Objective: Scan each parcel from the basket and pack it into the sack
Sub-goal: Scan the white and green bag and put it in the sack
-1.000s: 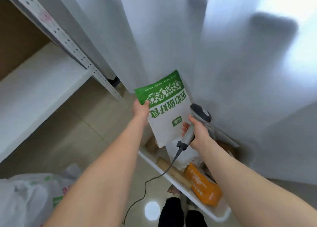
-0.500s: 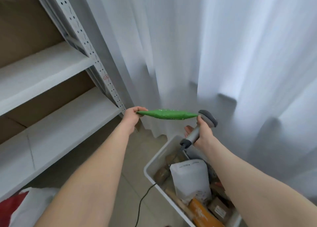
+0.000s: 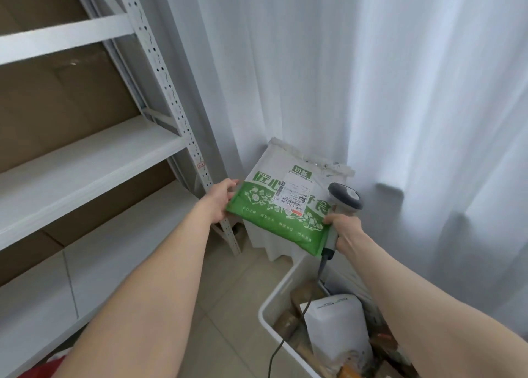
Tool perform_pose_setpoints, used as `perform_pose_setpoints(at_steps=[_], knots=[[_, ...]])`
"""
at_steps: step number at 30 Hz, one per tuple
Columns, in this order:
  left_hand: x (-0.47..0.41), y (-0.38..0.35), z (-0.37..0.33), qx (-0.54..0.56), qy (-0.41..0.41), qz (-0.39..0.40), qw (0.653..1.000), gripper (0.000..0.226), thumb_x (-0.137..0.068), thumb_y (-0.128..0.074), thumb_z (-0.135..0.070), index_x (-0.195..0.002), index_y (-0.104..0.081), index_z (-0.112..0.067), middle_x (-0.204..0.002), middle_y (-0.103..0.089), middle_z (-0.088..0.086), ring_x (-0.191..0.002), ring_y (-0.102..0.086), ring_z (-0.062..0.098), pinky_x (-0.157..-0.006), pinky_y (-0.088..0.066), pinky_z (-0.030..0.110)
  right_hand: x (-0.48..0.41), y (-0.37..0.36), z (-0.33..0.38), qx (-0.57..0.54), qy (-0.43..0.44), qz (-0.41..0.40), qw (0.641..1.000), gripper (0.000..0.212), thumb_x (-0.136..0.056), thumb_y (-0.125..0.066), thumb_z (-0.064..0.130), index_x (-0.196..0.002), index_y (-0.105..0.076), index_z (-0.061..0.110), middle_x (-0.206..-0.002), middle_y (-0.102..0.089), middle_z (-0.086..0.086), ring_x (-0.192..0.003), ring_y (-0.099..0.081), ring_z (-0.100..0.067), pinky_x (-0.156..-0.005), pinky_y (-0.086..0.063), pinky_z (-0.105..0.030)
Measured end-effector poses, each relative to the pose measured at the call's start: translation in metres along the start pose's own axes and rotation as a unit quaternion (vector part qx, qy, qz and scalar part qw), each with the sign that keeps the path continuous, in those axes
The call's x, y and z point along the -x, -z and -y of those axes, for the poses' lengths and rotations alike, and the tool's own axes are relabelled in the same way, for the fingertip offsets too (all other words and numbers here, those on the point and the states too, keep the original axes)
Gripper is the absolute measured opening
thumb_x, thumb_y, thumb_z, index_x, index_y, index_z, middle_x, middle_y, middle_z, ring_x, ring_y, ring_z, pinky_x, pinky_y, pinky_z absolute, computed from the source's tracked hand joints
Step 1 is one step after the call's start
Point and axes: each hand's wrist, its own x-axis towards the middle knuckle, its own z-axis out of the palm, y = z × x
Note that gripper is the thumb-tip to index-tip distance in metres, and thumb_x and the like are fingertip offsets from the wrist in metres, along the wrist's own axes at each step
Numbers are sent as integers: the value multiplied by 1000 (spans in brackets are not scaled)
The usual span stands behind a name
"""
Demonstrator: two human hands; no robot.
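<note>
Left grip (image 3: 221,203) pinches parcel (image 3: 274,220) left edge; right grip (image 3: 347,230) wrapped round scanner (image 3: 344,199) handle, thumb touching parcel's right corner. Parcel held mid-air, label (image 3: 293,196) up, beyond basket (image 3: 274,300). We judge risk: scanner head beside label, not aimed, so misread; soft parcel may sag, slip.

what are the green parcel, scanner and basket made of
Green parcel: probably soft plastic film, faintly glossy; crumpled top edge, puffy body. Scanner in the right hand: apparently hard grey plastic, matte, moulded head. Basket: seemingly rigid white plastic, smooth rounded rim.
</note>
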Motion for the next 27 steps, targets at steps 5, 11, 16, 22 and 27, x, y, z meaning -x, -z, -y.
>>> perform_pose_setpoints(at_steps=[5, 11, 16, 22, 27], knots=[[12, 3, -4, -192, 45, 10, 980, 43, -73, -82, -25, -107, -65, -4, -100, -72, 15, -93, -70, 30, -89, -55, 45, 14, -12, 2, 31, 40, 5, 999, 42, -76, -57, -21, -111, -57, 3, -116, -65, -19, -106, -62, -39, -95, -50, -54], [9, -1, 10, -87, -29, -48, 995, 39, -79, -73, 3, -117, -62, 2, -113, -66, 21, -102, -65, 34, -88, -53, 50, 34, -7, 9, 24, 39, 34, 998, 33, -83, -59, -9, -110, -55, 9, -82, -59, -12, -67, -56, -21, -58, -48, -33], [2, -12, 21, -31, -55, -112, 992, 24, -89, -62, 2, -112, -63, -1, -112, -66, 16, -97, -65, 30, -87, -54, 47, 54, -13, 9, 29, 23, 118, 992, 8, -88, -63, 6, -94, -57, 7, -55, -56, -6, -39, -48, -13, -45, -44, -23], [-3, -16, 25, 8, -76, -153, 985, 17, -91, -59, -2, -107, -65, -4, -96, -66, 11, -87, -64, 27, -82, -56, 42, 73, -27, 12, 121, 36, 176, 976, 11, -89, -63, 9, -93, -54, 4, -54, -51, -8, -36, -42, -14, -41, -40, -20], [-7, -13, 20, 22, -89, -180, 979, 12, -92, -58, -3, -98, -65, -11, -84, -63, 4, -75, -61, 22, -72, -55, 34, 79, -31, 18, 144, 37, 173, 974, 9, -89, -60, 9, -93, -53, 5, -56, -50, -9, -37, -42, -14, -41, -40, -19]])
